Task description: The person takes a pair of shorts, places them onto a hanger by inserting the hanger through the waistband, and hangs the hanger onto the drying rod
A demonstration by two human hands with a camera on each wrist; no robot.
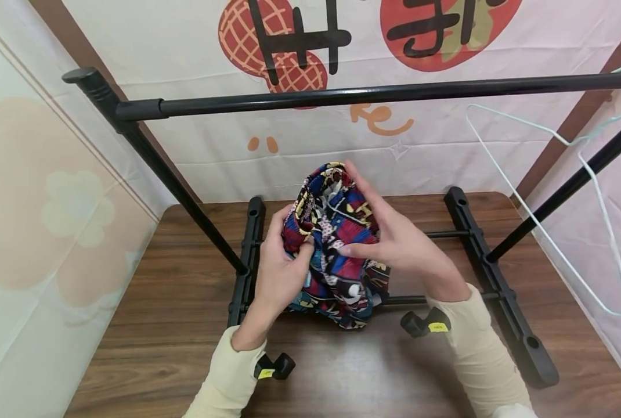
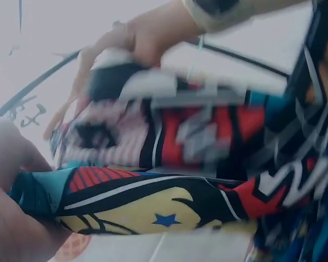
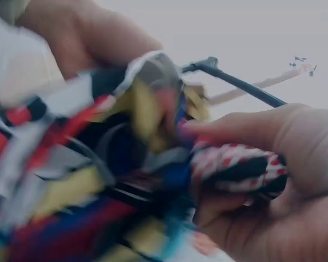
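A garment (image 1: 336, 255) with a bright cartoon print in red, blue, black and yellow hangs bunched between both hands, its gathered opening facing up. My left hand (image 1: 281, 270) grips its left edge, thumb at the opening and fingers behind the cloth. On the other side my right hand (image 1: 401, 244) holds the right edge, index finger stretched up along it and thumb against the front. In the right wrist view the right hand (image 3: 295, 164) pinches a fold between thumb and fingers. Cloth lies within the left hand (image 2: 16, 202) in the left wrist view, where the print is partly blurred.
A black garment rack spans the scene, its top bar (image 1: 342, 97) beyond the hands and its feet (image 1: 498, 290) on the brown wood surface (image 1: 174, 325). A pale wire hanger (image 1: 598, 174) hangs at the right. Behind stands a printed cloth backdrop (image 1: 185, 139).
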